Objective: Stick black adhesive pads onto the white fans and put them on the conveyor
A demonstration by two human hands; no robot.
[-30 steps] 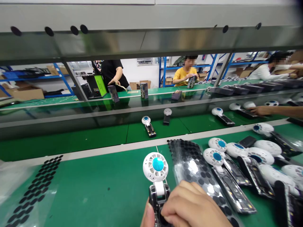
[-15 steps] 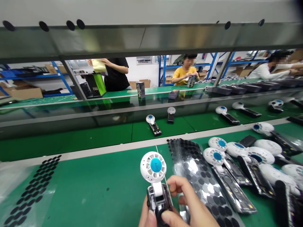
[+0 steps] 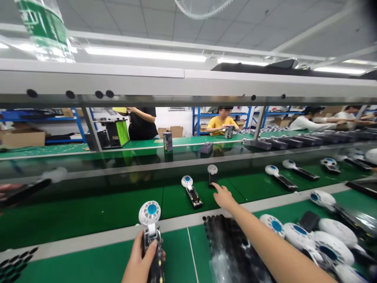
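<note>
Person's body in view: both hands and both forearms only, entering from the bottom edge of the head view. Left hand (image 3: pixel 140 257) bare: no glove, ring, watch or strap visible on it or on the short stretch of wrist showing. Right hand (image 3: pixel 224 197) likewise bare, and the long right forearm (image 3: pixel 265 245) is uncovered along its whole visible length, no sleeve edge showing.

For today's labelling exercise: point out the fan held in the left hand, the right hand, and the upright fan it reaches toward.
held fan (image 3: pixel 149 212), head view, blue hub.
right hand (image 3: pixel 224 197), head view, back of hand.
upright fan (image 3: pixel 212 169), head view, white head.
</note>
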